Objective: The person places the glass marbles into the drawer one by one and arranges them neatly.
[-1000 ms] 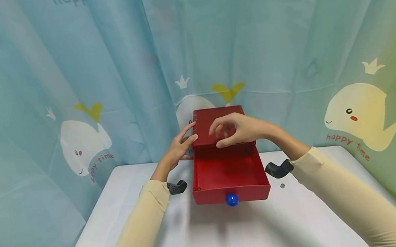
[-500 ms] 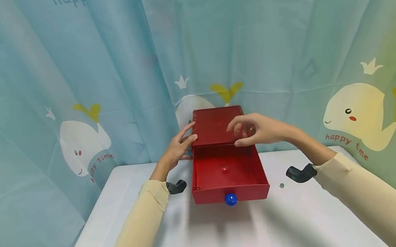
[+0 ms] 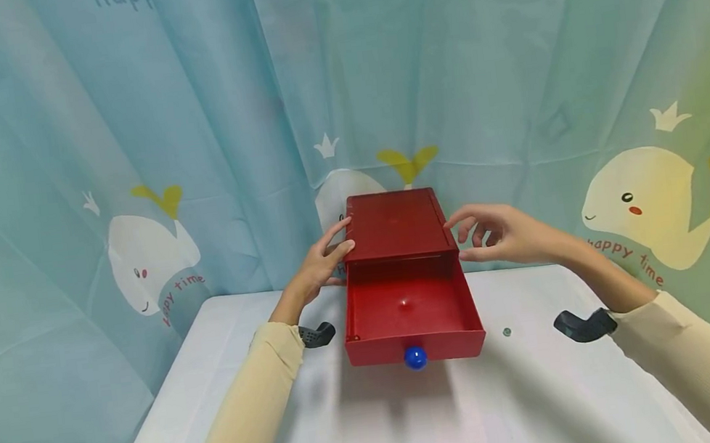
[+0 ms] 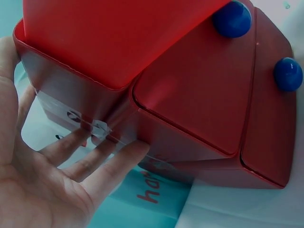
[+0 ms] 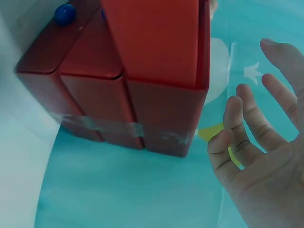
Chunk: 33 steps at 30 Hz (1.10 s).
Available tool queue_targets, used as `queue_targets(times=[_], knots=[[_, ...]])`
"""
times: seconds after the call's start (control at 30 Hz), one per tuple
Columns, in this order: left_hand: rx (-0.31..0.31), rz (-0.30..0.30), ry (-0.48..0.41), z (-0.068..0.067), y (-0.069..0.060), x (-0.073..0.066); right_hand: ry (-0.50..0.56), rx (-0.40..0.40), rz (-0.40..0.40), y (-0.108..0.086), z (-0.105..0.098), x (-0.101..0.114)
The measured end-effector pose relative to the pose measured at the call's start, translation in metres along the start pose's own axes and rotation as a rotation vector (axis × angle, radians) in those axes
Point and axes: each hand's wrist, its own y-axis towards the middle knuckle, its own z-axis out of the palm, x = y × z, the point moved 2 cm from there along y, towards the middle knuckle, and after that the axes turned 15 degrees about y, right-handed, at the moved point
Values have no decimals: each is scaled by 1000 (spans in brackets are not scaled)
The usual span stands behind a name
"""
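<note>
A red drawer cabinet (image 3: 393, 224) stands on the table, its top drawer (image 3: 379, 352) pulled out toward me. A blue knob (image 3: 416, 358) is on that drawer's front. Inside, a small shiny spot (image 3: 404, 303) shows on the floor; what it is I cannot tell. My left hand (image 3: 314, 270) touches the cabinet's left side with fingers spread, as the left wrist view confirms. Just off the cabinet's right side, my right hand (image 3: 504, 235) hovers with loosely bent fingers and holds nothing. In the right wrist view, a gap separates its fingers from the cabinet (image 5: 166, 118).
On the white table (image 3: 519, 393), a small greenish round thing (image 3: 507, 332) lies right of the drawer. Two lower drawers with blue knobs (image 4: 288, 74) are closed. A whale-printed curtain (image 3: 496, 74) hangs close behind the cabinet.
My right hand has moved right, from above the cabinet to beside it. The shiny spot in the drawer was not visible one second ago. My left hand has stayed put.
</note>
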Motion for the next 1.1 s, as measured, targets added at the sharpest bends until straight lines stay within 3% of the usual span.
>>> queue_targets(times=[0.53,0.9,1.1], knots=[[-5,-2,7,1,-3,-1,6,-80,8,-47,-8,-25],[-7,-3,2,2,-5,-1,3,-116,9,-63,1,-47],[-10,-3,1,2,-4,0,33,-138,55,-76,9,-68]])
